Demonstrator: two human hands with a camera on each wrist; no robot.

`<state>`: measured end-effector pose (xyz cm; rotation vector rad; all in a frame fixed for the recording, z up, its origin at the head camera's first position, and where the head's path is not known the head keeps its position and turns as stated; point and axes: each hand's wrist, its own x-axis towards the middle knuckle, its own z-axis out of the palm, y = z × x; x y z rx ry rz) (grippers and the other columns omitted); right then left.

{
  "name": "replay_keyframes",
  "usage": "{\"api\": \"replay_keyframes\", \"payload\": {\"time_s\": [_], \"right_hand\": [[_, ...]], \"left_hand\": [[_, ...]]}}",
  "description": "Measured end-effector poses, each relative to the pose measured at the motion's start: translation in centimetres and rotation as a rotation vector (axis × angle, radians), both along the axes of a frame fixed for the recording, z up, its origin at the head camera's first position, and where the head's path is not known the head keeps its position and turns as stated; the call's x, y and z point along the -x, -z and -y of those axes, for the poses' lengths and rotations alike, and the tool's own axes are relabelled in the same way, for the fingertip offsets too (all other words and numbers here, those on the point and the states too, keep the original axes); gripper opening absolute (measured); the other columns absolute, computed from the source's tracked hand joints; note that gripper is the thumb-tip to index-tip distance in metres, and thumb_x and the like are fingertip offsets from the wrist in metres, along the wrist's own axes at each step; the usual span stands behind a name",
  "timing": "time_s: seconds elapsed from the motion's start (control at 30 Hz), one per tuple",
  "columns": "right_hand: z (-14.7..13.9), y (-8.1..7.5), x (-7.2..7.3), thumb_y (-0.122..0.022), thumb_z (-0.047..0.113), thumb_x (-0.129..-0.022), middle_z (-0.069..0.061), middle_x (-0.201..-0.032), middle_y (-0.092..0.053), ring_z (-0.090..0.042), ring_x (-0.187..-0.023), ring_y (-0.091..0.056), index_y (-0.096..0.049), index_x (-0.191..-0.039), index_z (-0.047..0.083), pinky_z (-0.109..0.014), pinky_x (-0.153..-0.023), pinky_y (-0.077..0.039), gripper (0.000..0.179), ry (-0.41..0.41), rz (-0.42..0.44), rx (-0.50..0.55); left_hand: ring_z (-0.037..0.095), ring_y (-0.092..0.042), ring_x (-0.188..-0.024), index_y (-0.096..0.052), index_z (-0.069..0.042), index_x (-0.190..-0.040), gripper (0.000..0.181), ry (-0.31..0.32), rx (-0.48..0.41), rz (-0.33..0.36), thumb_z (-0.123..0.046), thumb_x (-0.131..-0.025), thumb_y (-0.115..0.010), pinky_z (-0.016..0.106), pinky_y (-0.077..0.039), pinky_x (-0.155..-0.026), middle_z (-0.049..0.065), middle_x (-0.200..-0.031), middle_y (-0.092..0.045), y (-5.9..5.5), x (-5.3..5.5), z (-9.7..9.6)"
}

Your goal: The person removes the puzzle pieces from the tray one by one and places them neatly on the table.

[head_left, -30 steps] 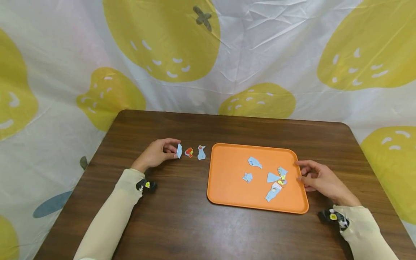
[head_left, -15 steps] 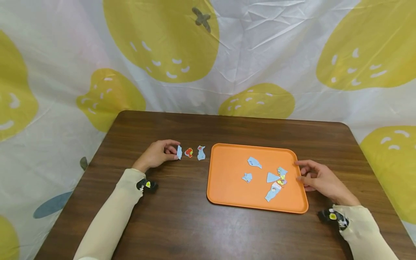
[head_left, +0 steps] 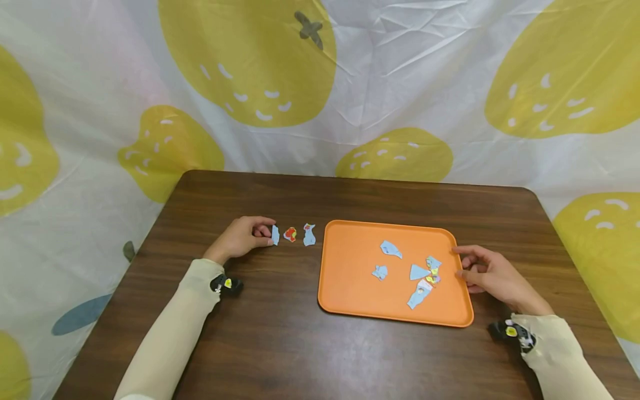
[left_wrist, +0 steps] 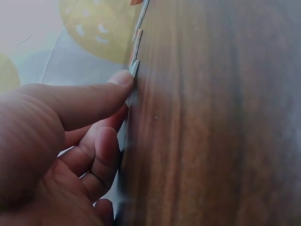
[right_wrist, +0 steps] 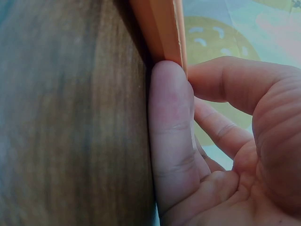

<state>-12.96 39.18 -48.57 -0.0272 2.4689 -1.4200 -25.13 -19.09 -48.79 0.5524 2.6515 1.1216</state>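
Left hand (head_left: pixel 242 238): thumb and fingers pinching a pale blue piece (head_left: pixel 275 235) by its left side, right down at the table (head_left: pixel 300 350).
What just changed: that piece — it sat slightly higher a second ago, and my hand has dipped with it. Looks pretty much set down to me, though I can't tell from the left wrist view if it's fully flat.
Red piece (head_left: pixel 290 234): lying just beside it on the wood, same spot as before.
Blue-and-red piece (head_left: pixel 309 236): right end of the row, between the red one and the tray. So I'd call it a near-complete row of three now.
Orange tray (head_left: pixel 345 278): hasn't budged. The leaf-shaped piece (head_left: pixel 390 249) and small ragged piece (head_left: pixel 380 272) sit apart; further right, the triangular piece (head_left: pixel 418 273), yellow-and-blue piece (head_left: pixel 433 264) and long piece (head_left: pixel 419 294) are bunched up — touching or overlapping, can't tell.
Right hand (head_left: pixel 492 278): thumb and fingers pinching the tray's right rim, no change there. Probably just steadying it.
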Motion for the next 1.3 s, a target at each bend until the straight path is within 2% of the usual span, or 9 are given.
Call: {"api": "replay_keyframes", "payload": {"time_s": [0.17,0.4,0.67,1.07,1.3], "right_hand": [[0.0,0.1,0.0,-0.073,0.009,-0.099,-0.020,-0.117,-0.051,-0.010,-0.086,-0.068,-0.046,-0.156,0.001,-0.037,-0.071,-0.066,0.064,-0.002,0.003,-0.008],[-0.1,-0.1,-0.2,-0.074,0.007,-0.098,-0.018,-0.115,-0.050,-0.010,-0.085,-0.068,-0.046,-0.155,0.000,-0.038,-0.071,-0.066,0.064,0.000,-0.003,-0.003],[-0.2,-0.1,-0.3,-0.074,0.008,-0.098,-0.017,-0.115,-0.051,-0.010,-0.085,-0.068,-0.046,-0.155,0.000,-0.038,-0.071,-0.066,0.064,0.004,-0.003,0.000],[-0.2,0.1,0.0,-0.074,0.009,-0.098,-0.017,-0.114,-0.051,-0.011,-0.084,-0.068,-0.046,-0.155,0.001,-0.037,-0.071,-0.066,0.064,0.001,0.002,-0.009],[-0.3,-0.2,-0.2,-0.074,0.009,-0.098,-0.017,-0.114,-0.051,-0.010,-0.084,-0.068,-0.046,-0.155,0.001,-0.037,-0.070,-0.066,0.064,-0.002,-0.006,-0.017]], "left_hand": [[0.015,-0.063,-0.085,-0.068,-0.003,-0.137,0.050,-0.008,-0.032,0.006,-0.015,-0.091,-0.084,0.024,-0.049,-0.076,0.004,-0.097,-0.075,0.3,-0.1,0.4],[0.021,-0.064,-0.092,-0.071,-0.007,-0.134,0.044,-0.064,-0.133,0.015,-0.017,-0.093,-0.083,0.027,-0.050,-0.081,0.008,-0.104,-0.074,0.5,-0.3,0.6],[0.021,-0.066,-0.096,-0.070,-0.005,-0.135,0.043,-0.067,-0.235,0.032,-0.013,-0.095,-0.081,0.023,-0.050,-0.083,0.013,-0.110,-0.073,-0.3,-0.6,-0.2],[0.023,-0.063,-0.100,-0.066,-0.001,-0.137,0.047,0.016,-0.341,0.080,-0.010,-0.094,-0.082,0.022,-0.052,-0.079,0.026,-0.127,-0.068,-2.3,-1.3,-3.3],[0.024,-0.065,-0.095,-0.065,0.003,-0.133,0.046,0.089,-0.379,0.052,-0.010,-0.093,-0.082,0.026,-0.055,-0.075,0.028,-0.126,-0.065,-2.8,-1.5,-5.8]]}}
